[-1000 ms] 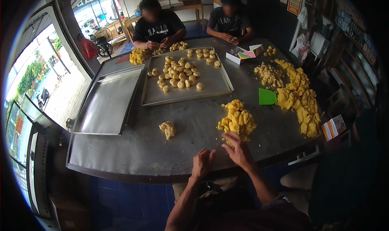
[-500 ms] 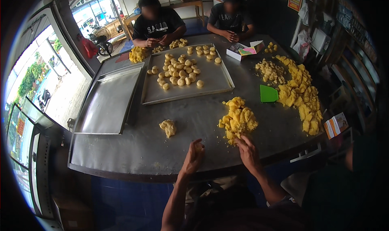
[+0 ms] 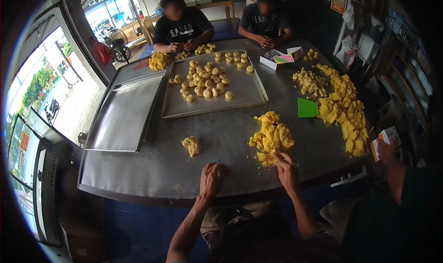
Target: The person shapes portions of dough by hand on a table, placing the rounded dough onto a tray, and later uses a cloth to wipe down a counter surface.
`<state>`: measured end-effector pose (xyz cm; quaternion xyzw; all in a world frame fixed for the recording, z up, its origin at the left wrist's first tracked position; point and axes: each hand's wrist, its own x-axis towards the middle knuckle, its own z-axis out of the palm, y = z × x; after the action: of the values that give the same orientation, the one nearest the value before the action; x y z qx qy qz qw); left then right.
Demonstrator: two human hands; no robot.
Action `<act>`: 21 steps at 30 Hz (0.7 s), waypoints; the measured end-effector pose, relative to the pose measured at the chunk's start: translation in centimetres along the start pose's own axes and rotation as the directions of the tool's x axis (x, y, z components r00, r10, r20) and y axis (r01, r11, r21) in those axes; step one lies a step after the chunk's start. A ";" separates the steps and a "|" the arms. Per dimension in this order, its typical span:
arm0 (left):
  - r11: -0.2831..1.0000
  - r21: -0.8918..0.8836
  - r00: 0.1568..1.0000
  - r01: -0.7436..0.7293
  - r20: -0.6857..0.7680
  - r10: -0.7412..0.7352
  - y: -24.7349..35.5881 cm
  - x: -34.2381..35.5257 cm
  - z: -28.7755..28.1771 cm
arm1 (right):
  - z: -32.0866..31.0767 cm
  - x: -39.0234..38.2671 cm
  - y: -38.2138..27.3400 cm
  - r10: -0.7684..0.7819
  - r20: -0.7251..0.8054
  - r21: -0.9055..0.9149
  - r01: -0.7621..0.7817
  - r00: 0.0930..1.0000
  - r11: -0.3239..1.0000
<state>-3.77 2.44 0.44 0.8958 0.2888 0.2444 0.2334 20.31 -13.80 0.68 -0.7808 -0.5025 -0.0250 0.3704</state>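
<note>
The right hand (image 3: 287, 170), fingers pinching, is touching the near edge of the dough pile (image 3: 272, 137) lying just ahead on the surface (image 3: 152, 170), while the left hand (image 3: 212, 179), loosely curled and seemingly empty, is resting farther left.

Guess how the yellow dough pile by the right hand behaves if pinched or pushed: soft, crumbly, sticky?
The yellow dough pile lies in torn, ragged chunks with crumbs around it, so it probably breaks apart rather than lifting whole. The rounded dough balls on the tray suggest it is soft and holds shape. The right hand touches its edge.
</note>
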 end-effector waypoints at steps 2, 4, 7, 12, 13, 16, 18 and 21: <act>0.995 0.097 0.992 0.018 -0.127 -0.006 -0.5 -0.4 0.3 | -0.2 0.6 -0.2 0.019 -0.005 0.039 -0.018 1.000 0.999; 0.988 0.144 0.974 0.053 -0.227 -0.019 -1.2 -1.4 0.9 | -0.7 1.0 -0.9 -0.022 -0.046 -0.025 0.021 0.999 0.999; 0.988 0.143 0.973 0.064 -0.230 -0.030 -1.4 -1.8 1.3 | -1.1 1.3 -0.5 -0.047 -0.080 -0.078 0.040 0.996 0.996; 0.966 0.245 0.990 0.076 -0.136 -0.043 -0.7 3.6 -0.5 | -0.9 0.9 0.4 0.130 0.029 0.063 -0.132 0.991 0.989; 0.950 0.296 0.982 0.104 -0.183 -0.051 -1.5 4.2 0.1 | -0.9 1.2 -0.1 0.125 0.036 0.055 -0.126 0.992 0.990; 0.911 0.399 0.979 0.105 -0.201 -0.025 -1.1 4.7 1.5 | -0.7 0.9 -0.1 0.065 0.008 0.007 -0.065 0.998 0.998; 0.936 0.295 0.975 0.191 -0.167 -0.146 -0.9 4.8 1.4 | -0.9 0.6 -0.2 0.033 0.004 0.020 -0.033 0.999 0.999; 0.938 0.318 0.989 0.141 -0.086 -0.119 -1.7 1.9 0.8 | -0.9 -0.4 -0.8 0.022 -0.003 0.006 -0.022 1.000 1.000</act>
<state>-2.66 4.63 -0.51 0.8924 0.3909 0.2070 0.0894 19.76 -14.47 1.66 -0.7852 -0.4932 -0.0207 0.3739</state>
